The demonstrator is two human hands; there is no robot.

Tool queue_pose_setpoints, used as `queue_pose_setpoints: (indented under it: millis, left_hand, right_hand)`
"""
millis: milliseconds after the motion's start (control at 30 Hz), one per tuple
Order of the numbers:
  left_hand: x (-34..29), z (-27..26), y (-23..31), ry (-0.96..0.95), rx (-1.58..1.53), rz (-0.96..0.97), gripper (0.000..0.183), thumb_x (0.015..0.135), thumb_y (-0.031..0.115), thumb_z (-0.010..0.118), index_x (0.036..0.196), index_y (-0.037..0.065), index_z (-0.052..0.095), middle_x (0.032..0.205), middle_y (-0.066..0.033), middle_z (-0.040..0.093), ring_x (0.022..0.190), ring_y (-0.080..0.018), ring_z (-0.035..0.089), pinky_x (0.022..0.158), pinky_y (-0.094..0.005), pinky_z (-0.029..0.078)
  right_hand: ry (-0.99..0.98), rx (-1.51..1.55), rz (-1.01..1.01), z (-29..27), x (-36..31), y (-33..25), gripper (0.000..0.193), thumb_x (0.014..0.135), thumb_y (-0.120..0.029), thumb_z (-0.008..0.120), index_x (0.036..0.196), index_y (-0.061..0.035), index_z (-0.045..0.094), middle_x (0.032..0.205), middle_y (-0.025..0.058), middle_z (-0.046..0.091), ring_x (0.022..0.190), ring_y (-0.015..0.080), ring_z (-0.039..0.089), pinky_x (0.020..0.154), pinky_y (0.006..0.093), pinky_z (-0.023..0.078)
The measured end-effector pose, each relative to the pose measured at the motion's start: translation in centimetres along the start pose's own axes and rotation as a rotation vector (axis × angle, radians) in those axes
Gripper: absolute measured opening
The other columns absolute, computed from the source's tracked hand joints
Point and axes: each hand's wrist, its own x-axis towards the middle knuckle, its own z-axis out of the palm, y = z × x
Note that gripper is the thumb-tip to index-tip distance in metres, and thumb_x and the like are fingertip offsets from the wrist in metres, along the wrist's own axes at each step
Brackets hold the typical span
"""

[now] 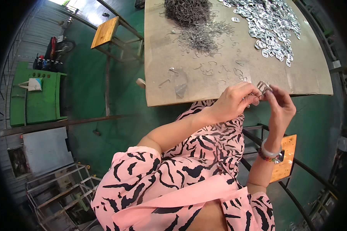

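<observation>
Just over the table's front edge, my two hands meet around a small metal slotted buckle (263, 87). My right hand (282, 106) pinches the buckle between thumb and fingers. Thumb and fingers of my left hand (237, 99) are closed right beside it; what they grip is too small and too covered to make out. Several bent wire hooks (223, 69) lie loose on the cardboard-topped table (162, 90), close beyond my left hand. Behind them is a tangled heap of thin wire hooks (200, 38). A large spread of flat silver buckles (272, 29) covers the far right.
A small clear plastic piece (180, 90) lies near the table's front left. Wooden-topped stools stand left of the table (105, 32) and by my right forearm (287, 163). Farther left are a green machine cabinet (38, 102) and a metal frame rack (61, 196).
</observation>
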Motion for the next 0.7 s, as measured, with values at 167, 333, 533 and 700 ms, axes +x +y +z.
queue_pose_setpoints:
  millis: [167, 333, 533, 700]
  left_hand:
    - [0.4, 0.0, 0.6, -0.020, 0.010, 0.001, 0.009, 0.081, 0.001, 0.061, 0.089, 0.000, 0.057, 0.080, -0.0106, 0.061, 0.076, -0.0238, 0.063, 0.064, -0.0320, 0.047]
    - [-0.4, -0.7, -0.1, -0.078, 0.216, 0.052, 0.016, 0.078, 0.006, 0.066, 0.091, 0.001, 0.059, 0.084, -0.0108, 0.063, 0.084, -0.0240, 0.062, 0.071, -0.0336, 0.048]
    - [0.3, -7.3, -5.3, 0.240, 0.559, -0.361, 0.017, 0.081, 0.018, 0.064, 0.091, 0.004, 0.066, 0.095, -0.0133, 0.064, 0.082, -0.0278, 0.062, 0.070, -0.0363, 0.048]
    - [0.4, -12.8, -12.0, 0.189, 1.067, -0.483, 0.017, 0.081, 0.019, 0.060, 0.088, 0.004, 0.066, 0.086, -0.0166, 0.062, 0.081, -0.0333, 0.060, 0.073, -0.0427, 0.048]
  right_hand:
    - [0.035, 0.119, -0.019, 0.8, -1.7, -1.8, 0.014, 0.077, 0.009, 0.062, 0.091, 0.0071, 0.064, 0.080, 0.0082, 0.064, 0.070, 0.0113, 0.061, 0.064, 0.0221, 0.052]
    - [0.058, 0.266, 0.005, 0.9, -1.9, -1.1, 0.014, 0.076, 0.012, 0.061, 0.089, 0.0073, 0.063, 0.080, 0.0107, 0.063, 0.064, 0.0133, 0.061, 0.059, 0.0223, 0.051]
    - [0.034, 0.312, 0.086, 0.8, -2.3, -0.4, 0.013, 0.075, 0.012, 0.060, 0.087, 0.0068, 0.062, 0.077, 0.0096, 0.062, 0.061, 0.0134, 0.059, 0.058, 0.0221, 0.049]
    - [0.008, 0.318, 0.117, 0.6, -1.9, -0.4, 0.013, 0.075, 0.012, 0.061, 0.087, 0.0073, 0.062, 0.077, 0.0096, 0.063, 0.061, 0.0131, 0.059, 0.058, 0.0217, 0.049]
